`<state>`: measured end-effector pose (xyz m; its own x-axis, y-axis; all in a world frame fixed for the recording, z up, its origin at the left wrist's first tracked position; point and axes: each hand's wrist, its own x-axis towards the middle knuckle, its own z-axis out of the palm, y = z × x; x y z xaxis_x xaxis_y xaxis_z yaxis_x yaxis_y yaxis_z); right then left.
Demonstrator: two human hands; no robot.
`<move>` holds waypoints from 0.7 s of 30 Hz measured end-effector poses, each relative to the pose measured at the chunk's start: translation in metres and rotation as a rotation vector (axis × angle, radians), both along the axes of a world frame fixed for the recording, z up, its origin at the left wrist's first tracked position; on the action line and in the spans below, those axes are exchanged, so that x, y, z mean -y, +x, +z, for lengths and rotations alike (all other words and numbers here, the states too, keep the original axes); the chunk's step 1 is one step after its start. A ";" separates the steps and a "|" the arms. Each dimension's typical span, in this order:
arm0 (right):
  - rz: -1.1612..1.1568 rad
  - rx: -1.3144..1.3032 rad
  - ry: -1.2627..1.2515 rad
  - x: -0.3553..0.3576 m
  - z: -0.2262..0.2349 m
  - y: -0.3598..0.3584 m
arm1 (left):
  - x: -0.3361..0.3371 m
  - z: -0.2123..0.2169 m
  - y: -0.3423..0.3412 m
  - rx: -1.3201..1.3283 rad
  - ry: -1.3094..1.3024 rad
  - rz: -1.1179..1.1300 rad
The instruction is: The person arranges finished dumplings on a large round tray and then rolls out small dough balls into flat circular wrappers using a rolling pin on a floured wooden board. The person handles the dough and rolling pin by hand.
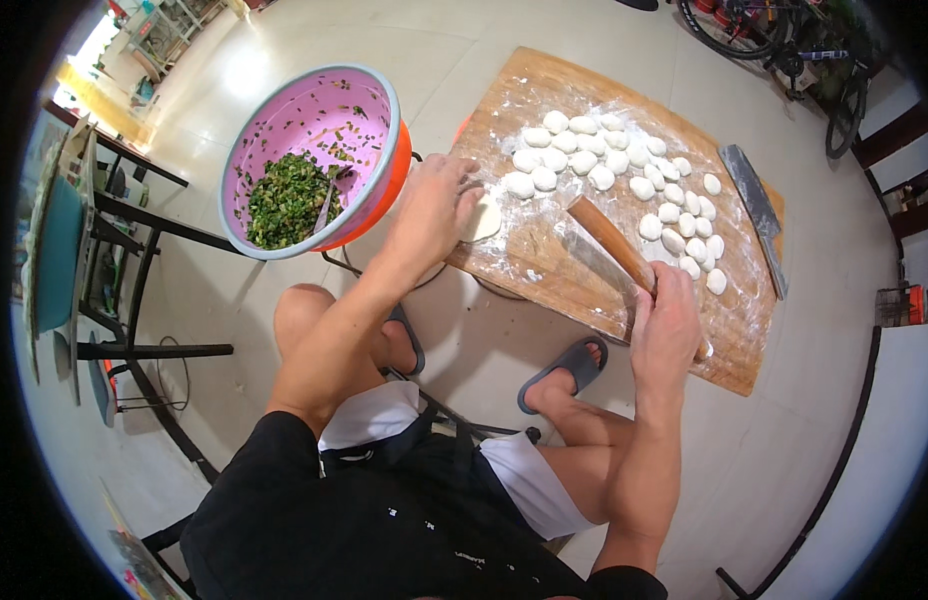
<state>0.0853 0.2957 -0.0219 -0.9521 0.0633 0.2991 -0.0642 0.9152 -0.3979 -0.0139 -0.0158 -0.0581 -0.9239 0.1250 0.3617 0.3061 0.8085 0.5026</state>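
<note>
At the board's left corner, my left hand (pixel 434 212) is closed with its fingers at the edge of a flat round dough wrapper (pixel 484 220); the hand covers part of it. My right hand (pixel 668 318) grips a wooden rolling pin (pixel 612 243) near its lower end, slanting over the front part of the floured wooden board (pixel 529 262). Many small white dough pieces (pixel 601 178) lie in a cluster across the board's middle and right. Left of the board stands a pink bowl (pixel 289 112) with a grey-blue rim, holding chopped green filling (pixel 284 203) and a metal spoon (pixel 327 208).
A long grey flat blade (pixel 752 205) lies along the board's right side. The pink bowl rests in an orange container (pixel 389 180). Black metal table legs (pixel 149 270) stand at the left, and a bicycle (pixel 774 45) at the far right. My sandalled feet are below the board.
</note>
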 end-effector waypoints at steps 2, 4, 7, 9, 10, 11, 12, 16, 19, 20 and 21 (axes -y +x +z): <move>-0.022 0.017 -0.001 0.002 0.000 -0.002 | -0.011 0.000 -0.001 -0.014 -0.008 -0.040; -0.047 0.032 0.008 0.002 -0.001 -0.006 | -0.027 0.001 -0.004 -0.009 -0.059 -0.036; -0.087 0.038 0.022 -0.003 -0.005 -0.011 | -0.051 0.009 -0.017 0.125 -0.089 -0.066; -0.092 0.041 0.013 -0.003 -0.007 -0.012 | -0.062 0.008 -0.023 0.196 -0.089 -0.105; -0.112 0.050 0.013 -0.004 -0.006 -0.013 | -0.072 0.006 -0.023 0.172 -0.067 -0.145; -0.133 0.063 0.013 -0.006 -0.006 -0.013 | -0.085 0.002 -0.022 0.151 -0.045 -0.185; -0.147 0.076 0.010 -0.006 -0.006 -0.014 | -0.096 0.000 -0.019 0.131 -0.026 -0.218; -0.214 0.047 0.007 -0.016 -0.009 -0.012 | -0.127 0.013 0.002 0.070 -0.042 -0.272; -0.205 0.023 0.024 -0.026 -0.008 -0.011 | -0.104 0.016 0.036 0.004 -0.183 -0.082; -0.206 0.025 0.021 -0.024 -0.005 -0.010 | -0.090 0.012 0.042 0.037 -0.239 -0.015; -0.207 0.032 0.015 -0.022 -0.003 -0.007 | -0.076 0.005 0.047 0.075 -0.299 0.054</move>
<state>0.0779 0.3179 -0.0248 -0.9283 0.2542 0.2712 0.1383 0.9134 -0.3828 0.0328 0.0599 -0.0531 -0.9548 0.1654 0.2468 0.2296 0.9380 0.2597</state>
